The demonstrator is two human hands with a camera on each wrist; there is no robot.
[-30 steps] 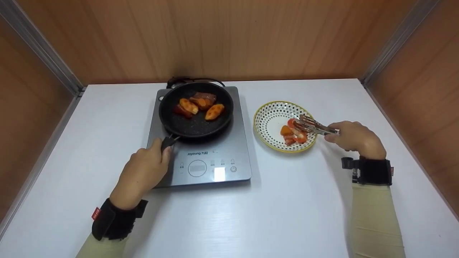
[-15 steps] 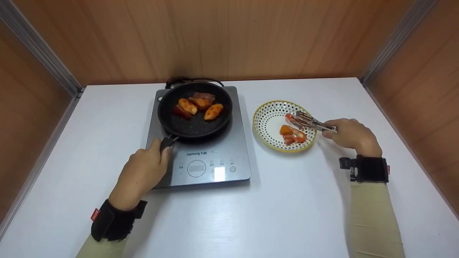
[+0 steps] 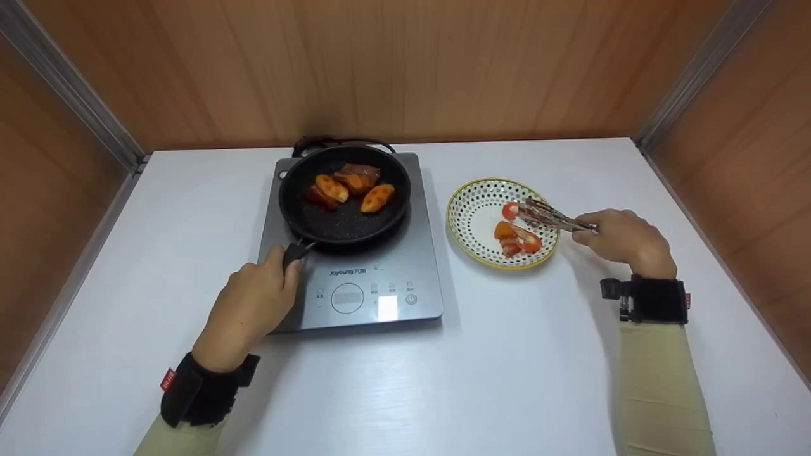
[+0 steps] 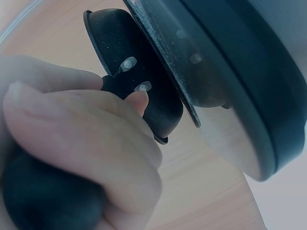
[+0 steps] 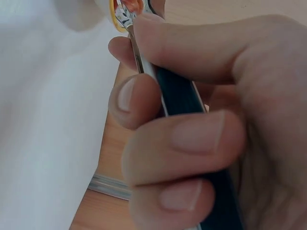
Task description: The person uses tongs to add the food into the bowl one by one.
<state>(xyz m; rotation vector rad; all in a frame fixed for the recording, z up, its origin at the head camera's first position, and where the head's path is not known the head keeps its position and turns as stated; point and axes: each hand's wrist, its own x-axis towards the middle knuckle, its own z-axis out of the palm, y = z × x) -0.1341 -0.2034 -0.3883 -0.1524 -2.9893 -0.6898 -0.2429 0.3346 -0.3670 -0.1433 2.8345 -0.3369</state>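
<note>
My left hand (image 3: 256, 304) grips the black handle (image 3: 296, 251) of a frying pan (image 3: 342, 227), which sits on the induction cooktop (image 3: 405, 266). Several browned orange and dark red food pieces (image 3: 378, 198) lie in the pan. Over on the right, my right hand (image 3: 624, 239) holds metal tongs (image 3: 554, 218), fingers wrapped round their dark grip (image 5: 180, 93) in the right wrist view. At the tongs' tips is a red pepper-like piece (image 3: 509, 210), above the dotted plate (image 3: 472, 237); whether it touches the plate I cannot tell. Other red and orange pieces (image 3: 516, 238) lie on the plate.
The cooktop's control panel (image 3: 348, 298) faces the front. A black cable (image 3: 374, 142) runs behind the pan. Wooden panels (image 3: 405, 69) close off the back and both sides of the white table (image 3: 405, 392).
The tongs have shifted slightly toward the upper left, and the red piece at their tips has come apart from the other pieces and turned a little. The pan and left hand look unchanged.
</note>
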